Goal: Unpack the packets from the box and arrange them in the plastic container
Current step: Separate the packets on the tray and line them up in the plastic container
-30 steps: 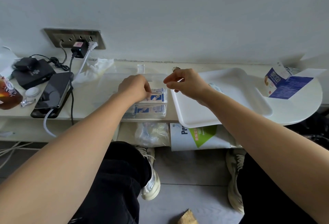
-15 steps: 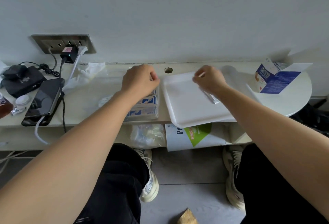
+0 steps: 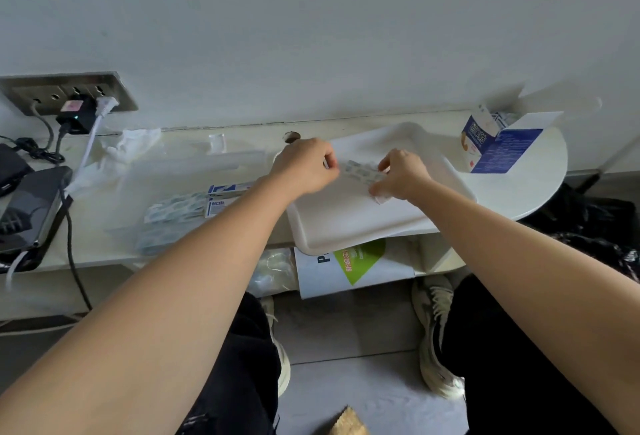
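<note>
Over the white tray (image 3: 346, 230), both my hands hold a short strip of blue-and-white packets (image 3: 360, 171). My left hand (image 3: 306, 170) pinches its left end with curled fingers. My right hand (image 3: 403, 176) pinches its right end, and a further small piece shows under those fingers. The opened blue-and-white box (image 3: 491, 147) lies on the round desk end at the far right, its flap spread out. To the left of the tray stands the clear plastic container (image 3: 194, 164) with several packets (image 3: 180, 208) stacked in it, partly hidden by my left forearm.
A wall socket strip (image 3: 69, 92) with plugs and cables sits at the back left, above a phone (image 3: 27, 206) on the desk (image 3: 519, 192). Crumpled clear wrap (image 3: 131, 144) lies behind the container. A printed bag (image 3: 349, 261) is on the shelf below; my legs and shoes are underneath.
My left hand left the container and moved right onto the tray. My right hand now holds the packet strip together with the left. The view swung to the right.
</note>
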The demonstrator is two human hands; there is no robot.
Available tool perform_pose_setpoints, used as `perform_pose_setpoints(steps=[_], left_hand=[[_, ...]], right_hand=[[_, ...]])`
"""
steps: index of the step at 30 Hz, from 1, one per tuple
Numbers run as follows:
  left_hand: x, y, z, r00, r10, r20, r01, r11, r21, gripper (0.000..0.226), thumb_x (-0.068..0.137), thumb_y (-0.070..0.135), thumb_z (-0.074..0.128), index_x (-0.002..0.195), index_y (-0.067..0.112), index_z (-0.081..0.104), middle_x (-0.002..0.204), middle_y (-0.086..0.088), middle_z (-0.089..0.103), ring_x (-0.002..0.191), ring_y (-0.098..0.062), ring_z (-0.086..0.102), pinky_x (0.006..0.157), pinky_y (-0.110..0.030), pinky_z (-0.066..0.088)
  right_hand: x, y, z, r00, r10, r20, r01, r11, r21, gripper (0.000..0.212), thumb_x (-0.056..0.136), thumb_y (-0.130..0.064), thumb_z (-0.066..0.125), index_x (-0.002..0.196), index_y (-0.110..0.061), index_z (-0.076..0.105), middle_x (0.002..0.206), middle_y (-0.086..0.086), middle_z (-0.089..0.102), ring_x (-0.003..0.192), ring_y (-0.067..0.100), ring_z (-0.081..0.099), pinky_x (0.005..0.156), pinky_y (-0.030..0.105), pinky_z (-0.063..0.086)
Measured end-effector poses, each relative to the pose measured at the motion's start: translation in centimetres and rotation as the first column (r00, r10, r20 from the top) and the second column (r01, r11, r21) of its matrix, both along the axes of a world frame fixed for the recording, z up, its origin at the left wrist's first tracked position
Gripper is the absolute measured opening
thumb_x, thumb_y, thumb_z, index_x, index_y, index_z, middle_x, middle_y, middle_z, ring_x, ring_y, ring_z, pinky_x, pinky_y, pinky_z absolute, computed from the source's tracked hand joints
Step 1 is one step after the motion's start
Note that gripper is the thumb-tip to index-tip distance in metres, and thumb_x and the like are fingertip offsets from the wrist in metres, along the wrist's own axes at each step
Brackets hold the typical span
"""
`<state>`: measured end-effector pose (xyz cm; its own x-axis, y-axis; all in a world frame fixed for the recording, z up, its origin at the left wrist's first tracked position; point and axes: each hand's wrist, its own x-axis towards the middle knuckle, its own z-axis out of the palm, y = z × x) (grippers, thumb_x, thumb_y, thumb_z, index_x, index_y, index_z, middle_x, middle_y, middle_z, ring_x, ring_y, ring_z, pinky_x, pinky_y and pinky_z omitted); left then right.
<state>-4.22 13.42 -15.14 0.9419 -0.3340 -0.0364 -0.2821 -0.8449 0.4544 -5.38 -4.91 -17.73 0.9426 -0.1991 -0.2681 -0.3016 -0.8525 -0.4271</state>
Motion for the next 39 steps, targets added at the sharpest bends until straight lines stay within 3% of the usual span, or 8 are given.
perform_pose_setpoints(steps=[4,7,12,17,24,30,34,39], left_hand=[[-0.1,0.2,-0.5,0.999,0.012,-0.051,-0.010,0.999,0.037,0.010,0.086,0.027,0.061,0.094,0.026,0.067,0.085,0.010,0.059,0.092,-0.016,0.063,0.083,-0.027,0.050],[0.2,0.3,-0.7,0.996,0.043,-0.079,-0.046,0.998,-0.032,0.023,0.087,0.026,0.060,0.110,0.023,0.061,0.095,0.006,0.060,0.091,-0.016,0.058,0.079,-0.025,0.045],[0.2,-0.2,-0.3,0.926,0.049,-0.374,-0.223,0.871,-0.437,0.049,0.086,0.016,0.065,0.132,0.015,0.046,0.110,-0.005,0.058,0.089,-0.020,0.061,0.080,-0.035,0.054],[-0.6,-0.1,-0.1,0.875,-0.052,-0.482,-0.236,0.823,-0.517,0.007,0.085,0.003,0.068,0.089,0.008,0.065,0.078,-0.012,0.068,0.061,-0.017,0.065,0.056,-0.023,0.056],[-0.9,0.5,-0.3,0.867,0.022,-0.498,-0.321,0.789,-0.524,0.008,0.084,0.003,0.070,0.088,0.003,0.063,0.077,-0.015,0.070,0.057,-0.017,0.066,0.052,-0.022,0.055],[-0.7,0.4,-0.7,0.849,0.024,-0.528,-0.364,0.751,-0.550,0.004,0.088,-0.004,0.062,0.087,0.000,0.061,0.076,-0.018,0.066,0.053,-0.019,0.067,0.058,-0.029,0.060],[-0.8,0.0,-0.5,0.820,-0.010,-0.573,-0.399,0.709,-0.582,0.015,0.092,-0.009,0.049,0.095,-0.001,0.062,0.087,-0.021,0.068,0.064,-0.024,0.071,0.067,-0.030,0.061],[-1.1,0.0,0.4,0.781,-0.037,-0.623,-0.426,0.699,-0.574,0.035,0.089,0.002,0.030,0.097,-0.004,0.063,0.093,-0.026,0.069,0.079,-0.037,0.069,0.076,-0.039,0.060]], right_hand=[[-0.1,-0.3,-0.4,0.996,-0.086,0.026,0.079,0.976,0.203,0.055,0.066,-0.006,0.080,0.115,-0.010,0.056,0.095,0.004,0.055,0.077,0.019,0.054,0.060,0.031,0.050],[-0.2,-0.6,-0.1,0.998,-0.030,0.055,0.007,0.923,0.386,0.036,0.069,-0.006,0.079,0.100,-0.013,0.062,0.083,0.003,0.060,0.077,0.021,0.057,0.063,0.032,0.048],[-0.8,-0.9,1.2,0.991,0.133,0.003,-0.109,0.798,0.593,0.016,0.076,-0.008,0.076,0.090,-0.008,0.070,0.078,0.004,0.062,0.076,0.018,0.051,0.069,0.029,0.041],[-1.4,-1.4,1.2,0.986,0.164,0.012,-0.135,0.760,0.635,0.005,0.082,-0.009,0.071,0.086,-0.010,0.070,0.075,0.003,0.060,0.073,0.015,0.050,0.069,0.027,0.042],[-1.6,-2.6,1.6,0.998,0.015,0.053,-0.047,0.718,0.695,0.018,0.094,-0.020,0.057,0.105,-0.009,0.067,0.099,0.001,0.073,0.088,0.012,0.064,0.078,0.027,0.052],[-1.9,-2.1,1.3,0.984,0.174,0.023,-0.143,0.715,0.684,0.022,0.094,-0.021,0.056,0.104,-0.007,0.070,0.107,0.005,0.070,0.096,0.016,0.058,0.089,0.033,0.048],[-2.2,-1.8,1.0,0.976,0.215,0.033,-0.191,0.776,0.601,0.019,0.087,-0.025,0.066,0.095,-0.011,0.076,0.095,0.012,0.073,0.093,0.022,0.065,0.093,0.035,0.052],[-2.5,-1.4,1.8,0.970,0.217,0.106,-0.241,0.839,0.487,0.016,0.086,-0.022,0.065,0.085,-0.013,0.078,0.080,0.011,0.073,0.075,0.015,0.061,0.077,0.030,0.052]])
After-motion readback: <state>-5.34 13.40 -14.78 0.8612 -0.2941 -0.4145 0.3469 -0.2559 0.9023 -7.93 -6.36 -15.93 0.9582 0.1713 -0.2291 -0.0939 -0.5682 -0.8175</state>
